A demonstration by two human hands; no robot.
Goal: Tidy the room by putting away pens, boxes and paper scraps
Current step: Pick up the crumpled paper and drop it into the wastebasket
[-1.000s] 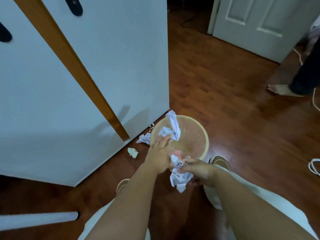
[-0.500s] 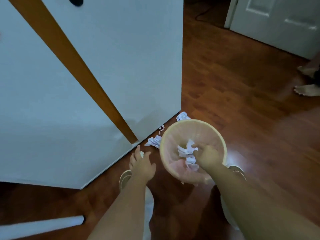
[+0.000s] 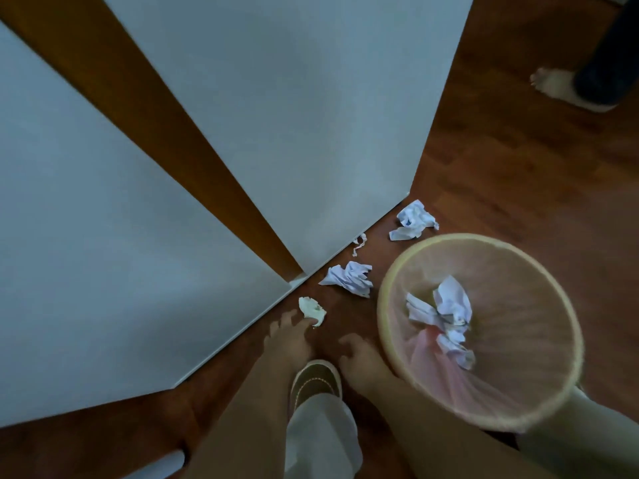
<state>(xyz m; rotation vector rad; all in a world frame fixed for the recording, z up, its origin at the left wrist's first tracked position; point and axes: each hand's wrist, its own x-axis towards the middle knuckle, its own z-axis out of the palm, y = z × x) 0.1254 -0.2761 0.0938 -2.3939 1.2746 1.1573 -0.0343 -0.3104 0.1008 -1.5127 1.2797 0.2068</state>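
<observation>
The round, pale pink plastic wastebasket (image 3: pixel 387 305) stands on the reddish-brown wooden floor (image 3: pixel 501 174) and contains a cluster of crumpled white paper scraps (image 3: pixel 446 316) at its bottom. Three further pieces lie on the floor along the base edge of the white cabinet (image 3: pixel 311 115): a small off-white crumpled scrap (image 3: pixel 311 308) near the cabinet edge, a larger white crumpled sheet (image 3: pixel 349 278) just beside the wastebasket rim, and another white crumpled sheet (image 3: pixel 413 221) near the cabinet corner. A thin torn strip of paper (image 3: pixel 359 244) lies between the two sheets. The left hand (image 3: pixel 288 344) is open, fingers spread, with its fingertips touching the off-white scrap. The right hand (image 3: pixel 363 364) is loosely curled and empty, positioned just beside the wastebasket rim. A brown shoe (image 3: pixel 316 380) rests on the floor between both hands.
</observation>
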